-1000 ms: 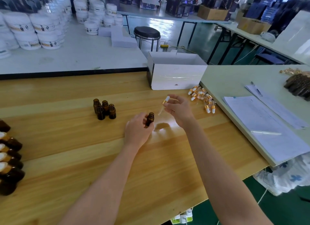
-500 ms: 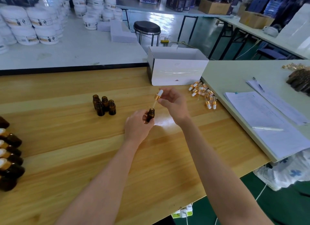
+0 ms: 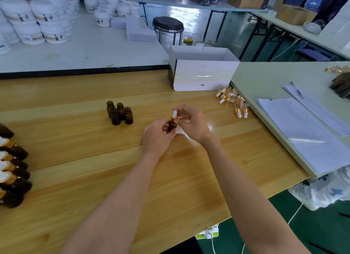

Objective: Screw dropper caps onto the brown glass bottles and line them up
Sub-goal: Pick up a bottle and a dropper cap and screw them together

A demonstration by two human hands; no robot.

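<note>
If half-hidden — bottle (image 3: 172,126), cap (image 3: 174,114) between hands (image 3: 158,138) (image 3: 191,125)

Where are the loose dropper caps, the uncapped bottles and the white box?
loose dropper caps (image 3: 231,98), head view, pile's middle.
uncapped bottles (image 3: 120,111), head view, cluster's middle.
white box (image 3: 204,77), head view, front wall.

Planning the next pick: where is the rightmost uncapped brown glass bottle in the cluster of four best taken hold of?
Round the cylindrical body of the rightmost uncapped brown glass bottle, from its right. It stands upright with that side free, while the other three bottles crowd its left and rear; holding low should leave the neck clear.
</note>
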